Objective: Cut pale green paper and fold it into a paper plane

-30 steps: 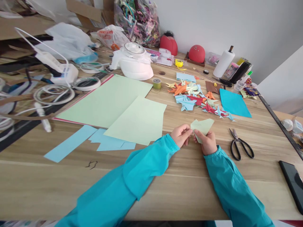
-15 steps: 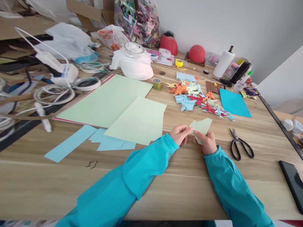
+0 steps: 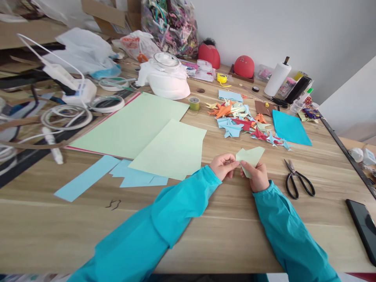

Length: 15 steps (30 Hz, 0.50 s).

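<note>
Between both hands is a small folded piece of pale green paper (image 3: 252,156), held just above the wooden table. My right hand (image 3: 258,175) grips its lower right part, thumb on top. At its left corner, the thumb and fingers of my left hand (image 3: 225,166) are pinched together on the paper's edge. A pile of folded paper figures (image 3: 232,127) in orange, blue, red and pale green lies beyond my hands. To the left are a cut pale green sheet (image 3: 173,150) and a larger green sheet (image 3: 123,125). Black-handled scissors (image 3: 296,178) rest to the right.
Blue paper strips (image 3: 88,178) lie at the left. A turquoise sheet (image 3: 290,127) is at the back right, and a phone (image 3: 362,227) at the right edge. Cables (image 3: 66,117), a white cloth bundle (image 3: 167,80), a thread spool (image 3: 194,103) and a yellow tape measure (image 3: 222,79) stand further back.
The folded green paper has shifted and turned very slightly in my fingers. Both hands stay in nearly the same place, and the other things have not moved.
</note>
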### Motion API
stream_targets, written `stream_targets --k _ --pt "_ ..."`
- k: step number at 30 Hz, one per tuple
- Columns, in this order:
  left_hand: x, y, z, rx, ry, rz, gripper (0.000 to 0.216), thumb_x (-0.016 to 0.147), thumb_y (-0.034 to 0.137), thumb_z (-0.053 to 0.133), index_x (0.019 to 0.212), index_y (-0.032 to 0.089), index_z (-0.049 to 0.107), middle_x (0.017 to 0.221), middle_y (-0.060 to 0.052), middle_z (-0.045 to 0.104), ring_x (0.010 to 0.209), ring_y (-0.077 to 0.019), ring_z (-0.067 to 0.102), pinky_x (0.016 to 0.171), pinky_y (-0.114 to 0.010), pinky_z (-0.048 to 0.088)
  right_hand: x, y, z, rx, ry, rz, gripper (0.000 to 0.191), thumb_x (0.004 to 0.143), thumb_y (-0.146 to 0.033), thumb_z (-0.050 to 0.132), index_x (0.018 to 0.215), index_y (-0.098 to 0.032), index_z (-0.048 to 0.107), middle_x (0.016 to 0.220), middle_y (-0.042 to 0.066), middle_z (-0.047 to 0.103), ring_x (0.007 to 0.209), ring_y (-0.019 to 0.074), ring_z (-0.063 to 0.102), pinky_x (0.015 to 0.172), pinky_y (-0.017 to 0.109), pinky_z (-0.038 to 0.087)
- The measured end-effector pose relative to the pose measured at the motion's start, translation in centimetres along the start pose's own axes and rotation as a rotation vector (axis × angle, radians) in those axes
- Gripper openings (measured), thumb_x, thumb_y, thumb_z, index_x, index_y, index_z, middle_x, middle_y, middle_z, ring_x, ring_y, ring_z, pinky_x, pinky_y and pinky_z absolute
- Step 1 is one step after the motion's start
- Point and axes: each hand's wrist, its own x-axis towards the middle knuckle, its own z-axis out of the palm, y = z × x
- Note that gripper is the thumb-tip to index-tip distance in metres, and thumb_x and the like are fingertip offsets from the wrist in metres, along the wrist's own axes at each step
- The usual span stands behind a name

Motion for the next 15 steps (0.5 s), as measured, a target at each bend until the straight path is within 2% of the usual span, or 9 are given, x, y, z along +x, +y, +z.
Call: stream_targets --k 9,12,15 --pt "0.15 0.25 -0.12 -0.114 0.034 -0.036 0.036 0.062 0.047 0.070 0.068 0.017 0.051 0.039 0.007 0.051 0.030 -0.0083 0.046 0.033 -0.018 0.037 -0.08 -0.11 -0.36 -0.008 -0.063 0.019 0.023 0.063 -0.033 0.076 0.056 -0.014 0.065 0.046 0.000 0.059 0.039 0.0098 0.049 0.040 0.023 0.037" --pt "0.42 -0.06 -0.29 -0.171 0.092 -0.021 0.036 0.060 0.044 0.073 0.065 0.016 0.052 0.044 0.006 0.054 0.030 -0.0071 0.046 0.031 -0.018 0.034 -0.07 -0.31 -0.38 0.050 -0.062 0.026 0.031 0.066 -0.042 0.072 0.055 -0.014 0.065 0.048 0.002 0.060 0.041 0.0116 0.052 0.041 0.024 0.039" --pt "0.68 -0.27 -0.53 -0.251 0.171 -0.013 0.036 0.058 0.044 0.074 0.065 0.016 0.054 0.050 0.005 0.058 0.030 -0.0060 0.046 0.030 -0.018 0.033 -0.09 -0.44 -0.16 0.082 -0.058 0.015 0.034 0.066 -0.048 0.071 0.065 -0.014 0.068 0.056 0.003 0.064 0.047 0.0129 0.055 0.042 0.024 0.041"
